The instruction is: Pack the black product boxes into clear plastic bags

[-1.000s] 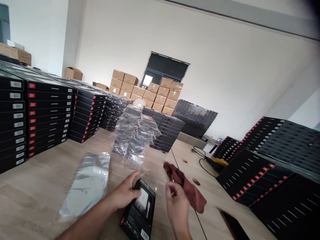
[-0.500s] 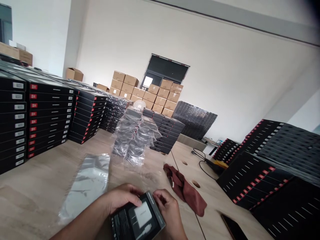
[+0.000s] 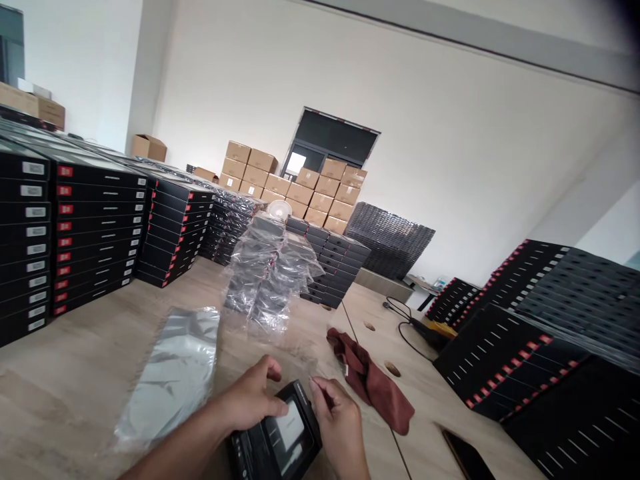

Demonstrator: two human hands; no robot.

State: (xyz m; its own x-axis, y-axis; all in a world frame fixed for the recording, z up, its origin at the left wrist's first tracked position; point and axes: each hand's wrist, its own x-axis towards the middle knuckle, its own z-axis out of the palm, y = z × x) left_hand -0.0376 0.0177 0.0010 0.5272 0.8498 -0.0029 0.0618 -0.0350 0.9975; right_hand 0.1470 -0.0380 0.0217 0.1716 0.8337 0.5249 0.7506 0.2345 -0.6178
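Note:
A black retail box [image 3: 275, 437] with a clear window showing a white item lies low in view, partly cut off by the frame's bottom edge. My left hand [image 3: 247, 397] grips its left side, with the thumb across the top. My right hand [image 3: 340, 417] sits at the box's right corner, with thumb and forefinger pinched close together. Whether they pinch thin film or nothing, I cannot tell. A flat silvery plastic bag [image 3: 170, 380] lies to the left of my left hand. A crumpled maroon cloth [image 3: 370, 383] lies to the right of my right hand.
The wooden table [image 3: 125, 340] holds a plastic-wrapped stack of boxes [image 3: 267, 280], a phone [image 3: 465, 457] and black cables [image 3: 405, 320]. Long rows of black boxes [image 3: 100, 227] stand on both sides. Cardboard cartons [image 3: 295, 180] are piled against the far wall.
The box has turned and dropped lower in view. My hands have shifted from holding both its sides flat to a grip on the left and a pinch at the right corner.

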